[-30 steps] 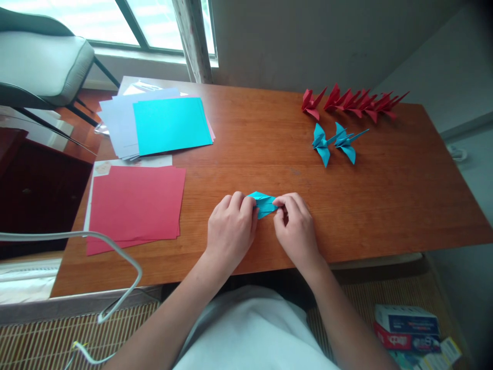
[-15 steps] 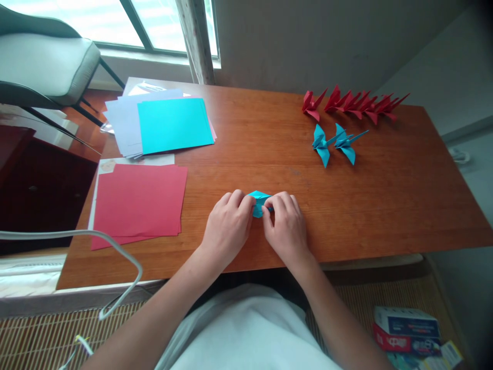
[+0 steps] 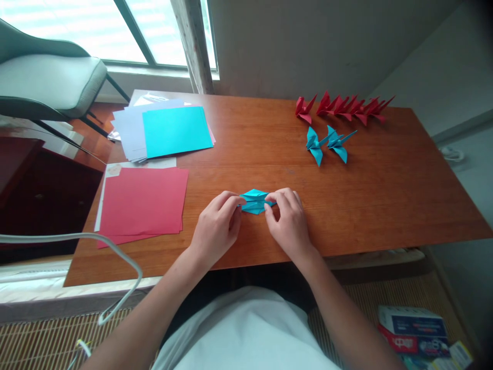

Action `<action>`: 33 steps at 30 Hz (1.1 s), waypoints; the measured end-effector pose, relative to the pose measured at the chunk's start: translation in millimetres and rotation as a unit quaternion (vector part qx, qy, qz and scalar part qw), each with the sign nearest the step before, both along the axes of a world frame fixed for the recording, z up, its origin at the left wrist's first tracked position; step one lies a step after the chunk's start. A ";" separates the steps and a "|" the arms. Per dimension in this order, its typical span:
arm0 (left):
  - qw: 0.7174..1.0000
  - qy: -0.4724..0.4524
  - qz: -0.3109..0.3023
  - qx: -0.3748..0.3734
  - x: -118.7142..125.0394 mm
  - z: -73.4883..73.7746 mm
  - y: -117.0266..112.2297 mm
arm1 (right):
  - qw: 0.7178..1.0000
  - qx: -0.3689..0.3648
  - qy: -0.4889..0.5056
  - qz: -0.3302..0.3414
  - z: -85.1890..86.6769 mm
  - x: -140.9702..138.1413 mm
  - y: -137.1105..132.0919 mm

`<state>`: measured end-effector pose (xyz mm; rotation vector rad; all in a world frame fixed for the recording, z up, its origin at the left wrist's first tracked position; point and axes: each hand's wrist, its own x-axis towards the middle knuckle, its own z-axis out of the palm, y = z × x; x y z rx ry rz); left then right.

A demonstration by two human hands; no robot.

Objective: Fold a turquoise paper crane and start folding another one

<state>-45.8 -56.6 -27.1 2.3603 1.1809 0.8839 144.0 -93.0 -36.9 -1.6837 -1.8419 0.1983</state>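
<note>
A partly folded piece of blue origami paper (image 3: 254,202) lies near the table's front edge, long and pointed at its ends, with a crease or slit along its middle. My left hand (image 3: 219,220) pinches its left tip between thumb and fingers. At the right tip, my right hand (image 3: 287,216) grips the paper the same way. The fingers cover both ends of the paper.
Two blue paper cranes (image 3: 315,146) and a row of several red paper cranes (image 3: 348,108) stand at the back right. Red sheets (image 3: 144,201) lie at left, with blue sheets (image 3: 177,131) on white ones behind. A white cable (image 3: 115,247) curves at front left.
My left hand has shifted left along the blue paper, so more of its middle shows. My right hand stays at the right end. The camera view has tilted slightly.
</note>
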 end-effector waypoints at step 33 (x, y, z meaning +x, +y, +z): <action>0.991 -0.001 -0.054 0.121 -9.0 6.9 -32.8 | 0.988 0.128 -0.032 0.079 1.2 11.7 -16.2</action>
